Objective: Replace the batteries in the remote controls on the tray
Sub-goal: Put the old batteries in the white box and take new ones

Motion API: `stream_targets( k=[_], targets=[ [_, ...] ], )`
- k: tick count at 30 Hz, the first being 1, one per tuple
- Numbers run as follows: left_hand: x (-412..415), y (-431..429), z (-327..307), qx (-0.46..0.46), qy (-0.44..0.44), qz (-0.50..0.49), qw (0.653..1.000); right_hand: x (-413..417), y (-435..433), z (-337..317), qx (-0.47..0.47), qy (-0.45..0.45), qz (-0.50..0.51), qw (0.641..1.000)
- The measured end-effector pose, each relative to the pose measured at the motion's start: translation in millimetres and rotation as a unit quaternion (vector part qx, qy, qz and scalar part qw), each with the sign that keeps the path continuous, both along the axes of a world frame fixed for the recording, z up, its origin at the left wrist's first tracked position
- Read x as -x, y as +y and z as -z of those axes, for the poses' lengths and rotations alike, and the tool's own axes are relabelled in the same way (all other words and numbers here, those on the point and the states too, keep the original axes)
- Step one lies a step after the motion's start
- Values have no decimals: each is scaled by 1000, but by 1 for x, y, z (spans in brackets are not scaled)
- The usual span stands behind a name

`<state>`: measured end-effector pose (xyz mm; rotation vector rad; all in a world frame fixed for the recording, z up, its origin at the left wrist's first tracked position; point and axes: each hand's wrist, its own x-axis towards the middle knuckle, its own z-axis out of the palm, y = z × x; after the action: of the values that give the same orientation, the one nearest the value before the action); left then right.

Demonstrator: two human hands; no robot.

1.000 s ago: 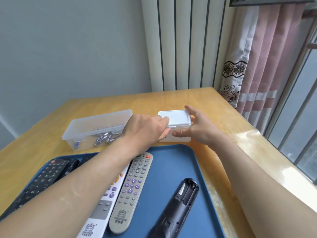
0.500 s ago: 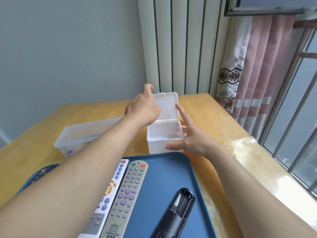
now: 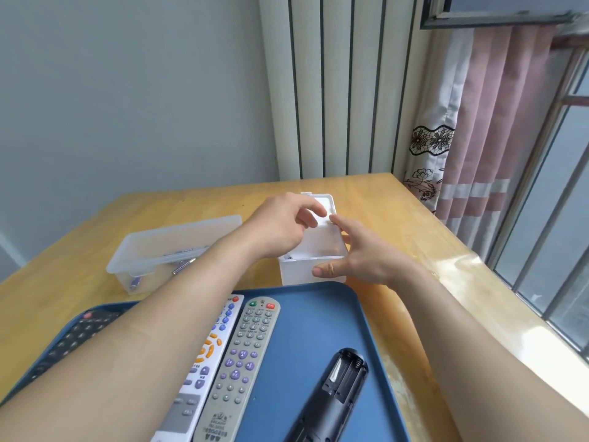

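Your right hand (image 3: 360, 260) clamps the white box (image 3: 298, 271) just beyond the far edge of the blue tray (image 3: 318, 330). Your left hand (image 3: 280, 224) curls at its raised lid (image 3: 323, 202); its grip cannot be told. The black remote (image 3: 331, 397) lies on the tray, battery bay open.

text check | grey remote (image 3: 238, 370) — logo and a line of print near its lower end, too blurred to read; key legends too small to make out | white remote (image 3: 207, 355) — print at its lower end, cut by the frame edge, unreadable | nothing legible elsewhere
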<state>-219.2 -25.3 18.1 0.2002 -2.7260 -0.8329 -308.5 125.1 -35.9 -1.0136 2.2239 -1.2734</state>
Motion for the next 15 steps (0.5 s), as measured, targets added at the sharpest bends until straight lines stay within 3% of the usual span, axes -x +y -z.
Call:
stream_targets(
  k=[3,7,11,15],
  targets=[
    [-16,4,-6,4,19,-17,1000,3,2,-4,-12,9,-3,1000],
    [-53,11,-16,60,-39,-4,997,-3,4,-16,-36,18,-15,999],
    [-95,16,-12,97,-110,-9,989,-30,15,-53,-58,100,-8,993],
    [-134,16,0,198,-147,13,969,-72,27,-93,-89,147,-68,983]
  ],
)
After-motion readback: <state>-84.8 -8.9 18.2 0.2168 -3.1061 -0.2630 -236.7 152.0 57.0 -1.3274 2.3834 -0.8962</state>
